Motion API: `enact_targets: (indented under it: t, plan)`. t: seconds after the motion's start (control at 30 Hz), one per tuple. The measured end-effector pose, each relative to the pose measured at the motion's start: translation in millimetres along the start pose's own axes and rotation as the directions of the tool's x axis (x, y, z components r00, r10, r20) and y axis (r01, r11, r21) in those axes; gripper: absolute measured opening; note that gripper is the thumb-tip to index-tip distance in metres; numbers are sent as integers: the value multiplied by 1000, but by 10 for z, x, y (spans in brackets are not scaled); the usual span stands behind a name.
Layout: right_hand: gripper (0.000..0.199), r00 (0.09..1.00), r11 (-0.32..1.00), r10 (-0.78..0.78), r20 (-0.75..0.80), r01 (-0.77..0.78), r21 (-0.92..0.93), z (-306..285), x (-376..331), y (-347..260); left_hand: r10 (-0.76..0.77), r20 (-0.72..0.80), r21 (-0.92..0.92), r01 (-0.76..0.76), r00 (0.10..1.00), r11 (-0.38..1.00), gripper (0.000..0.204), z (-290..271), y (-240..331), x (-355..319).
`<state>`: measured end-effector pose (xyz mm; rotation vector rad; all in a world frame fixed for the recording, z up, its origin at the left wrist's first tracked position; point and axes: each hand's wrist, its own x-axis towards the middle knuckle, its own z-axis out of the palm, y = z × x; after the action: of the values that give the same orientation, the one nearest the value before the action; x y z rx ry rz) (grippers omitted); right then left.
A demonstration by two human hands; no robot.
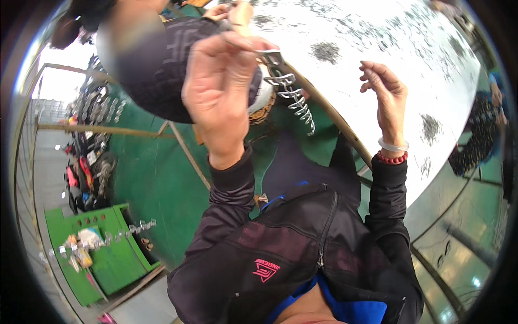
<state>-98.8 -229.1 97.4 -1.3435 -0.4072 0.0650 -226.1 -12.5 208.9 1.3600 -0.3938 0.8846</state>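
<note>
The fingers (245, 46) of the left hand (218, 92) pinch the top of a string of metal clips (288, 89), which hangs down in front of the black jacket (302, 248). The right hand (386, 94) is up beside it, fingers loosely curled, holding nothing. The green box (105, 254) at lower left holds bags and more clips.

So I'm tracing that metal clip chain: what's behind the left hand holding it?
Behind the left hand is another person's dark sleeve. The metal clip chain hangs right of it; the hand covers its upper end.
</note>
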Motion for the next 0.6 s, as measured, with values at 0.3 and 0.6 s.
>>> enact_targets:
  t: [0.3, 0.6]
  plan:
    - [22, 743, 761, 130, 656, 349, -547, 778, 285, 1835, 555, -126, 627, -367, 823, 687, 13, -418, 1592, 132]
    - [12, 548, 387, -77, 833, 787, -481, 606, 406, 2514, 772, -139, 944, -153, 620, 292, 13, -960, 2583, -202]
